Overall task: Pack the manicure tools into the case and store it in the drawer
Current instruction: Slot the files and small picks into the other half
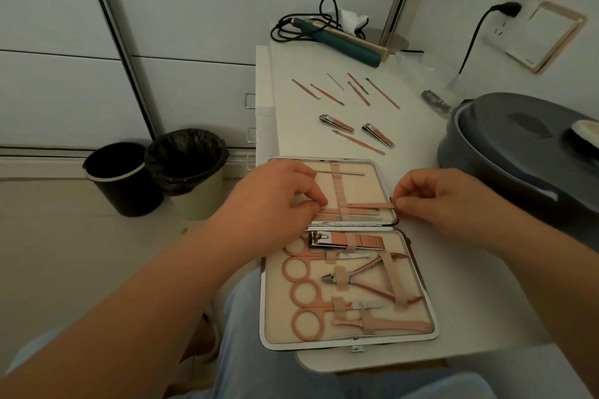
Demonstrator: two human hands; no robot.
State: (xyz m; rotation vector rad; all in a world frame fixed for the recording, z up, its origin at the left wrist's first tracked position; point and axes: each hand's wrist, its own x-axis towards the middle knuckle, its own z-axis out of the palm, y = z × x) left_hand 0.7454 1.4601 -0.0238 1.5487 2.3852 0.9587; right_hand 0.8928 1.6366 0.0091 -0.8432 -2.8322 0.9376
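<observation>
An open manicure case (418, 285) lies flat at the near edge of the white table (453, 269). Its near half holds pink scissors, nippers and a large clipper under straps. My right hand (444, 201) pinches the end of a thin pink tool (372, 205) lying across the far half. My left hand (278, 201) pinches the strap and the tool's other end there. Two nail clippers (337, 124) (378, 135), a pink pusher (358, 142) and several thin pink tools (343, 89) lie loose on the table beyond the case.
A grey lidded tub (518, 146) stands at the right. A teal hair straightener with black cord (340, 37) and a mirror stand (398, 6) sit at the back. Drawer handles (250, 100) show on the table's left side. Two bins (155, 175) stand on the floor.
</observation>
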